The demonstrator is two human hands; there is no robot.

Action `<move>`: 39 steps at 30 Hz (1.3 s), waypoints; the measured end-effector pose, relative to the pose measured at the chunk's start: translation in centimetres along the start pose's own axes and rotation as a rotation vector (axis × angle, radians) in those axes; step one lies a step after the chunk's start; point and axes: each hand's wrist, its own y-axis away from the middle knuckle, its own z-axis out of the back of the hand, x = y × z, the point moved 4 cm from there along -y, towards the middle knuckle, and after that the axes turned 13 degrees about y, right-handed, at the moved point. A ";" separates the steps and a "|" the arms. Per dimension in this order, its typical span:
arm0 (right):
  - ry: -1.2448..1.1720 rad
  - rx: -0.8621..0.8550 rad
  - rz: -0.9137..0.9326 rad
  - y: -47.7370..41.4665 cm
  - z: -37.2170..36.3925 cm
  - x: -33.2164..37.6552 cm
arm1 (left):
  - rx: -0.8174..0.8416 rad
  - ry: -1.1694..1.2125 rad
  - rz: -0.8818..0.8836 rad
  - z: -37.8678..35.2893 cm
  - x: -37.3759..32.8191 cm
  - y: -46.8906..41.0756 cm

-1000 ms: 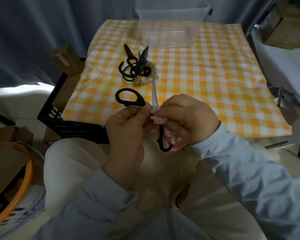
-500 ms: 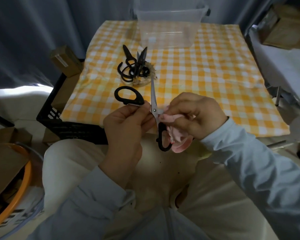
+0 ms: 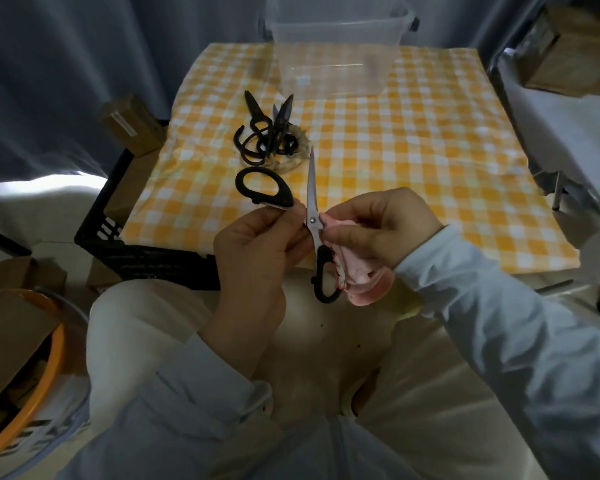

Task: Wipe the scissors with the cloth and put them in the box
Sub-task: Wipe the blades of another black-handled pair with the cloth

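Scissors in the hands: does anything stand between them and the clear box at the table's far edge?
Nothing visible blocks the way. The pile of black scissors lies just left of the line from the held scissors to the box.

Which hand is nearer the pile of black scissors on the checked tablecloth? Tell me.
Left. The left hand sits just this side of the pile of black scissors, in line with it; the right hand is farther off, to the pile's right.
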 end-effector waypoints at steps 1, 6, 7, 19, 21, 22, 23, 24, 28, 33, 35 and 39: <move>-0.009 -0.040 0.001 0.1 -0.3 0.0 | 0.010 -0.021 -0.004 0.0 0.1 0.0; -0.046 -0.175 0.054 0.8 -1.3 -0.1 | 0.010 -0.077 -0.029 0.4 0.4 -0.2; -0.082 -0.184 0.040 0.8 -1.4 -0.1 | 0.009 -0.077 -0.033 0.4 0.4 -0.1; -0.182 -0.172 -0.098 -0.3 -1.2 -0.3 | -0.033 -0.034 -0.032 0.7 0.6 -0.1; -0.130 -0.044 -0.053 0.0 -1.4 0.5 | -0.029 -0.044 -0.036 0.8 0.6 -0.1; -0.088 -0.018 -0.042 0.2 -1.5 0.6 | -0.027 -0.052 -0.031 0.8 0.6 -0.1; -0.067 -0.019 -0.037 0.2 -1.5 0.6 | -0.027 -0.055 -0.022 0.8 0.7 0.0; -0.060 -0.025 -0.035 0.1 -1.4 0.6 | -0.030 -0.056 -0.013 0.9 0.7 0.0; 0.036 0.008 -0.004 0.0 -0.7 0.1 | -0.054 -0.081 -0.014 1.4 -0.1 -0.8; -0.030 0.012 -0.019 0.6 0.3 -0.8 | -0.048 -0.058 -0.005 1.8 -1.0 -1.7; -0.027 -0.007 -0.011 0.5 0.3 -0.4 | -0.016 -0.083 -0.020 1.4 -0.9 -1.6; -0.006 0.003 0.042 -0.2 0.0 1.0 | 0.026 -0.120 -0.017 0.5 -0.5 -1.0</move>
